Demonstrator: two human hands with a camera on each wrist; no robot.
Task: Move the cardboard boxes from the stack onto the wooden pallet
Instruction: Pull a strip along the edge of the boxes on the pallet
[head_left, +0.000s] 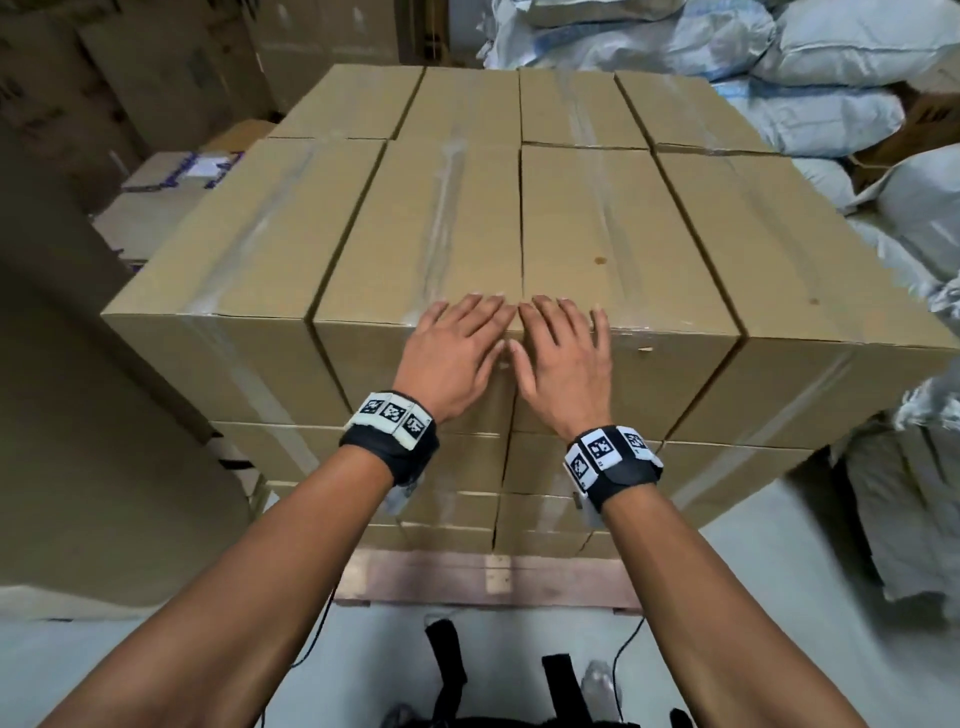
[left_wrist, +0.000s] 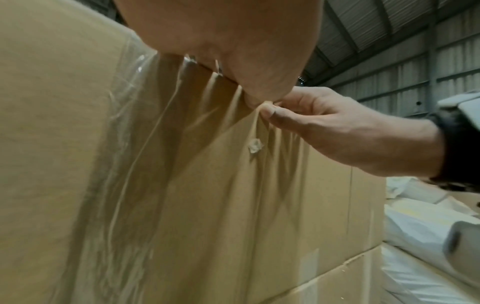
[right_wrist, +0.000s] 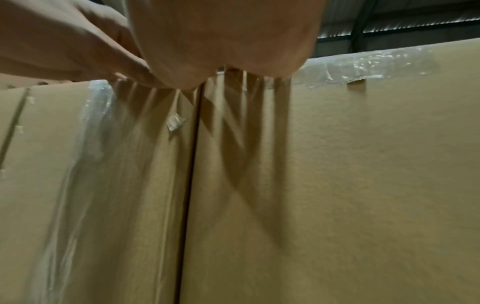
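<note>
Crowding the cardboard boxes (head_left: 519, 234) at three o'clock are white sacks (head_left: 831, 78); left hand (head_left: 452, 353) and right hand (head_left: 558, 358) are resting on them, fingers spread, wooden pallet (head_left: 483, 577) mostly hidden beneath.

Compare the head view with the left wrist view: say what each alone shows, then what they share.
Only the head view shows the wooden pallet under the stack, the eight box tops and the white sacks.

Only the left wrist view shows the corrugated wall.

Both show the right hand at the top front edge of the taped cardboard boxes.
</note>
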